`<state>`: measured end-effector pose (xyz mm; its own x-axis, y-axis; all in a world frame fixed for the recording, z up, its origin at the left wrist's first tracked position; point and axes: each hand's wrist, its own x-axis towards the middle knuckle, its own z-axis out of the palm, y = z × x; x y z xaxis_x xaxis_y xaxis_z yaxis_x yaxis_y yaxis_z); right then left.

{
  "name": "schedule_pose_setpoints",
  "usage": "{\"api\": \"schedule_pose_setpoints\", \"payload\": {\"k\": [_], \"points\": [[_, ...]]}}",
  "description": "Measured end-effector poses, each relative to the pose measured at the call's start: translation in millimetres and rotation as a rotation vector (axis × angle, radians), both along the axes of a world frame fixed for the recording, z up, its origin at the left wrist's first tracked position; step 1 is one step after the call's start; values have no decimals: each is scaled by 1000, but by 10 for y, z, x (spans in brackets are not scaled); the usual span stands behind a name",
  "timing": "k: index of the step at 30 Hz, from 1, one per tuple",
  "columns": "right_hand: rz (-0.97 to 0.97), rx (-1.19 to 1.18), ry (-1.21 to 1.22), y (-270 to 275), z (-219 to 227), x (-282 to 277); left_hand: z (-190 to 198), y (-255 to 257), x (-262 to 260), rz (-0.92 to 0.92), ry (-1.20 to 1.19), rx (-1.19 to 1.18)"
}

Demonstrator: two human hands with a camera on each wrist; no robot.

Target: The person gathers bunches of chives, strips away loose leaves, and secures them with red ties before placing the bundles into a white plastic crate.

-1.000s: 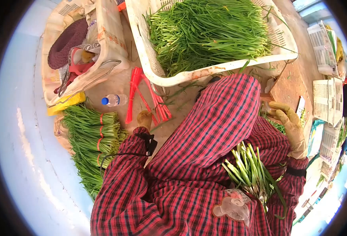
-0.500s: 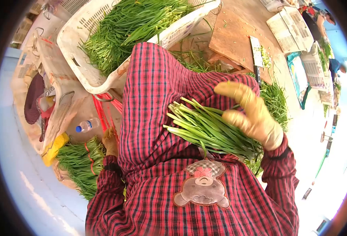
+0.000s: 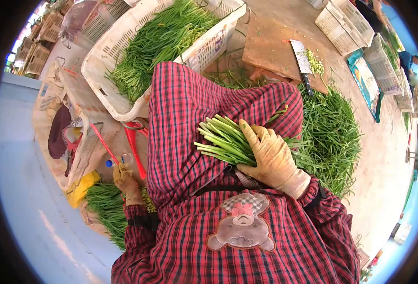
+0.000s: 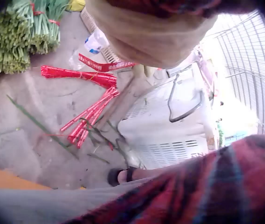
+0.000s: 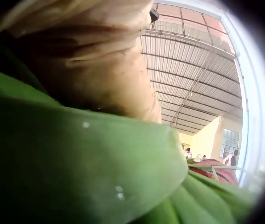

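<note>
My gloved left hand (image 3: pixel 126 183) pinches one end of a red printed strip (image 3: pixel 104 143), which stretches up and away from the fingertips. In the left wrist view the same strip (image 4: pixel 105 65) shows white lettering. On the lap, my gloved right hand (image 3: pixel 271 158) grips a bunch of green chives (image 3: pixel 224 142), its pale cut ends pointing left. Long leaves (image 5: pixel 90 158) of that bunch fill the lower right wrist view, below the glove. More red strips (image 4: pixel 79 74) lie on the ground near the left hand, beside tied chive bundles (image 4: pixel 11 39).
A white crate (image 3: pixel 119 111) heaped with chives stands ahead. Left of it are another crate (image 3: pixel 90 154) and a water bottle (image 3: pixel 127 161). A cleaver (image 3: pixel 302 61) lies on a wooden board (image 3: pixel 268 47). Loose chives (image 3: pixel 334 137) pile up at the right.
The left hand has lifted a red strip up from the pile. The right hand has come in from the right and closed around the chive bunch, which now lies across the lap.
</note>
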<state>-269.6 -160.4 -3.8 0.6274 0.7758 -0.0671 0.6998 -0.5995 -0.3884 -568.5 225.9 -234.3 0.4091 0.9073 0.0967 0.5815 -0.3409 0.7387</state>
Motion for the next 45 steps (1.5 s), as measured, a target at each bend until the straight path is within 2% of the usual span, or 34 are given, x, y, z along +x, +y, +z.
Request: {"api": "schedule_pose_setpoints", "payload": {"k": [1,3,5,7,11,13,14,15,17,19,21,22,24,25,26,27,30,33,35,37,39,40,41,43,44,45], "points": [[-4,5,-3,6,-9,15,170,-34,85,-4,-3,5],[-16,17,153,-17,-9,66,594,-206,391,29,-444,-249],[-72,263,251,-105,-115,209,730,-167,528,-21,-442,-193],[-54,262,314,-143,-119,306,971,-162,687,-74,-444,-142],[-69,170,269,-137,-107,271,1599,-244,1117,-215,-332,-128],[-124,247,606,-147,-33,421,1876,-291,1400,-262,-318,-120],[-136,328,722,-185,52,455,2034,-323,1558,-343,-304,-5],[-147,342,712,-245,49,475,2202,-370,1722,-427,-295,114],[-239,656,1090,-396,27,567,2546,-510,2080,-502,-321,141],[-317,730,1160,-587,198,654,2723,-600,2474,-581,-350,165],[-359,858,1164,-785,330,733,2847,-647,2933,-761,-325,8],[-369,898,1119,-872,349,778,2833,-711,3255,-861,-382,84],[-468,948,1046,-1112,225,874,2820,-896,3798,-923,-250,-2],[-504,991,1008,-1184,196,912,2757,-1009,4080,-961,-199,52],[-617,1069,964,-1205,180,911,2547,-1057,4390,-1056,-223,339],[-624,1076,954,-1267,162,944,2340,-1133,4690,-1119,-273,589],[-755,1092,1042,-1501,-9,1093,1765,-1509,5311,-1124,-128,689],[-810,1057,1087,-1634,-271,1307,1171,-1820,5731,-1151,-45,790],[-818,1044,1098,-1645,-367,1452,778,-1946,5959,-1194,-35,704],[-817,1064,1128,-1605,-444,1596,575,-2100,6091,-1238,-22,611],[-824,1137,1173,-1537,-564,1746,427,-2209,6177,-1235,139,753],[-820,1137,1225,-1514,-561,1796,565,-2291,6149,-1272,220,648],[-811,1140,1276,-1487,-573,1865,657,-2363,6142,-1281,222,642],[-799,1161,1281,-1411,-624,1976,833,-2468,6097,-1416,-28,309],[-776,1184,1285,-1366,-635,2008,1086,-2547,6030,-1416,-28,310],[-769,1186,1285,-1311,-620,2026,1416,-2644,5932,-1607,-16,-336]]}}
